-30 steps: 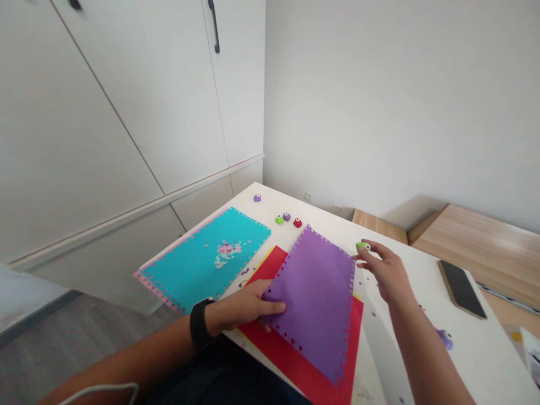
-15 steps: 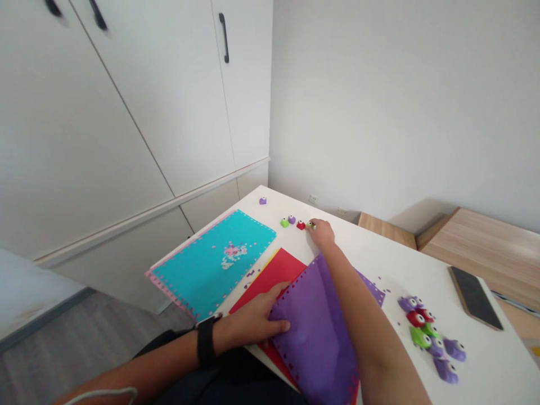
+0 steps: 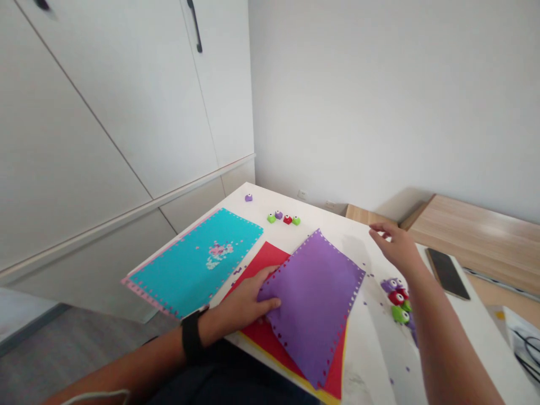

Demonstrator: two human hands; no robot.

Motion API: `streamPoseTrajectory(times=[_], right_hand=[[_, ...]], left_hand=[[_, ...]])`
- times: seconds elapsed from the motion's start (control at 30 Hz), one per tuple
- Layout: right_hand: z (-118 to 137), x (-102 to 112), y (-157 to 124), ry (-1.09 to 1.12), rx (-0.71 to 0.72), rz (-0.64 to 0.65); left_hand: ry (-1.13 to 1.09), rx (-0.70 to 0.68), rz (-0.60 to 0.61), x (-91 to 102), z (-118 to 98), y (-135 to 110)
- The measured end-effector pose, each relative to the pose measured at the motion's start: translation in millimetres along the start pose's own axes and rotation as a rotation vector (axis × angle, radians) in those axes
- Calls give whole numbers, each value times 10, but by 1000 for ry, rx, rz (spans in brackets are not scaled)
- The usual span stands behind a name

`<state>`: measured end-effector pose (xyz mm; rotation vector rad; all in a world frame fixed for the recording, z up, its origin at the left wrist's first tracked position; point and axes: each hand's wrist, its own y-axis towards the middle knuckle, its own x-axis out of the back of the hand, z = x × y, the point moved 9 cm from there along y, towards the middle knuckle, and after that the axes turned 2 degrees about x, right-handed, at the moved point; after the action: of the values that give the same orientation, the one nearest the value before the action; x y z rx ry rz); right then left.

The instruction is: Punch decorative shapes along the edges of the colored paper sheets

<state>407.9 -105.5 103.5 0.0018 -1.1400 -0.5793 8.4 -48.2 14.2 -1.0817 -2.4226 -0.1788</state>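
White cabinets [image 3: 147, 101] and a plain gray wall [image 3: 379, 112] stand behind a white table [image 3: 324, 224]. Over its near part is a thin, smooth purple sheet [image 3: 314, 298], holes punched along its edges, overlapping a red sheet [image 3: 266, 259]. Yellow sheet [image 3: 329, 397] shows only as a narrow border under the red. The left hand [image 3: 248, 298] grips the purple sheet's left edge, thumb on top, its fingers partly hidden; a black band [image 3: 192, 337] circles the wrist. The right hand [image 3: 394, 244] is raised over the table's far edge, released, its fingers loosely bent. Below it, glossy purple, red and green eyed figures [image 3: 396, 298] crowd together, partly covered by the forearm. Four more [image 3: 287, 219] sit in a row beyond the purple sheet. To the left, a blue sheet [image 3: 181, 270] on a pink one carries scattered paper bits [image 3: 219, 252]. Faint gray marks near the table's front edge are unreadable. Dark cables [image 3: 529, 349] are cut off at the right.
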Motion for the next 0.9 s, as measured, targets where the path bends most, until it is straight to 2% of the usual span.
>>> streamPoseTrajectory(times=[0.1, 0.2, 0.3, 0.43, 0.5, 0.7, 0.9], right_hand=[[-447, 143, -413, -117, -59, 98], [-713, 15, -758, -192, -64, 234], [-841, -156, -971, -260, -55, 320], [-877, -297, -1072, -347, -37, 378], [-867, -329, -1076, -388, -32, 387], [-808, -421, -1066, -476, -16, 409], [-752, -428, -1074, -539, -52, 384]], left_hand=[[-53, 54, -14, 61, 33, 97], [-134, 106, 7, 24, 82, 163], [-190, 132, -23, -26, 146, 207], [-240, 198, -161, -5, 244, 226], [-273, 193, -211, 34, 218, 236], [-303, 93, -158, 49, 24, 341], [-430, 158, -169, -62, 170, 390]])
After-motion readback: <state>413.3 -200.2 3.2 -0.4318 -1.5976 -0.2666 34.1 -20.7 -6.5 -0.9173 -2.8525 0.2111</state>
